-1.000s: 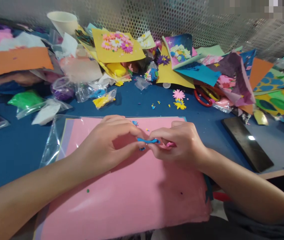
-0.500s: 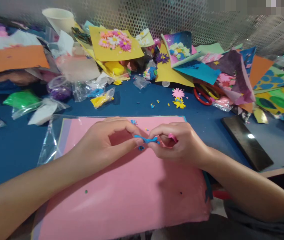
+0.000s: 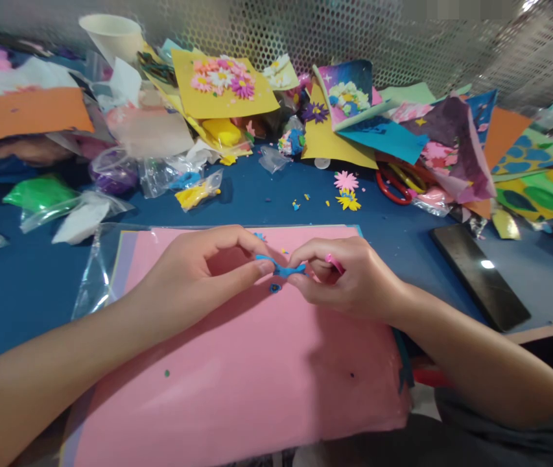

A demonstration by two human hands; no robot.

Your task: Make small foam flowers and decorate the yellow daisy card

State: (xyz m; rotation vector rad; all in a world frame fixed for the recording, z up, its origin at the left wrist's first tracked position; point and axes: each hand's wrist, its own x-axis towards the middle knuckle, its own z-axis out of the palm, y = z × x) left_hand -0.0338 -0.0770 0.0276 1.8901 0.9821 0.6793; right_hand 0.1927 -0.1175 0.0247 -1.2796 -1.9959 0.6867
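A thin strip of blue modelling clay (image 3: 281, 267) is pinched between my left hand (image 3: 203, 275) and my right hand (image 3: 349, 277). Its left end arches up towards my left fingertips. A small pink piece (image 3: 334, 263) pokes out from the curled fingers of my right hand. Both hands hover over a pink foam sheet (image 3: 237, 370), which lies in a clear plastic sleeve. A tiny blue flower shape (image 3: 275, 288) sits on the sheet just below the strip.
Craft cards, foam sheets and plastic bags are heaped along the back of the blue table (image 3: 18, 305). Red-handled scissors (image 3: 393, 188) lie among them. A dark flat slab (image 3: 479, 277) sits to the right, and a perforated metal screen (image 3: 354, 32) stands behind.
The blue strip has shifted slightly left and now bends in a longer arch. The pink piece sits higher in my right hand than a second ago.
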